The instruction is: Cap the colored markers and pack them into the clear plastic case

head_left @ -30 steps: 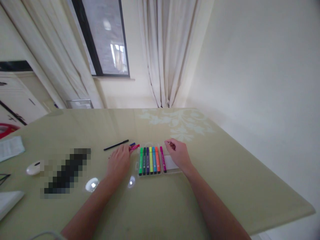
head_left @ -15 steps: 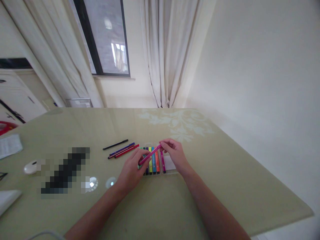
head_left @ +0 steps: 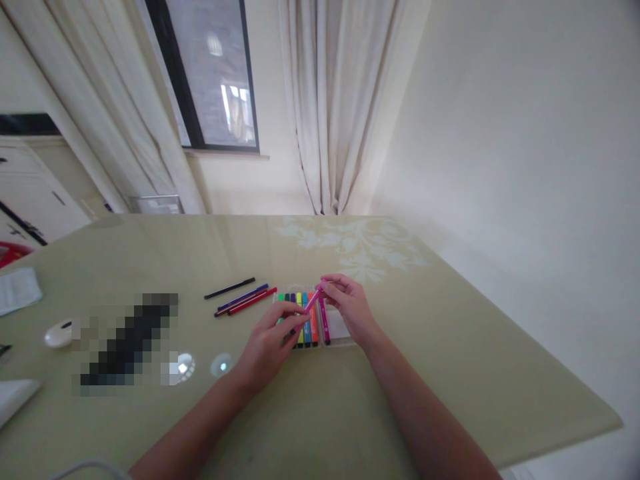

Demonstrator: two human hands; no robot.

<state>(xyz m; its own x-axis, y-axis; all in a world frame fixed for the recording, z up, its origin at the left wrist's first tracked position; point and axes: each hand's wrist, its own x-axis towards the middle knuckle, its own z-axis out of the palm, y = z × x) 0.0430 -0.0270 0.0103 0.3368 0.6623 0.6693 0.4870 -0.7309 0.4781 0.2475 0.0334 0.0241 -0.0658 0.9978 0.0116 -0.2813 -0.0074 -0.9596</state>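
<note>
Between my two hands a pink marker [head_left: 313,301] is held at a slant above an open marker case [head_left: 345,344]. My right hand [head_left: 347,301] pinches its upper end, and the fingertips of my left hand [head_left: 275,333] are closed on its lower end. Below lie several markers in the case: green, dark, yellow, a blue marker [head_left: 307,327] and an orange marker [head_left: 314,323]. A purple marker [head_left: 325,321] rests apart from them in the right half, beside a white area. My left hand covers part of the case's left side.
Left of the case lie a black pen [head_left: 230,288], a blue pen [head_left: 243,297] and a red pen [head_left: 253,301], with another dark one among them. Farther left are a white mouse [head_left: 60,334], a blurred dark object [head_left: 130,340] and papers [head_left: 19,291]. A wall [head_left: 500,167] borders the table's right side.
My left hand's fingers have shifted along the pink marker, and the marker now stands more steeply. My right hand keeps its place at the upper end.
</note>
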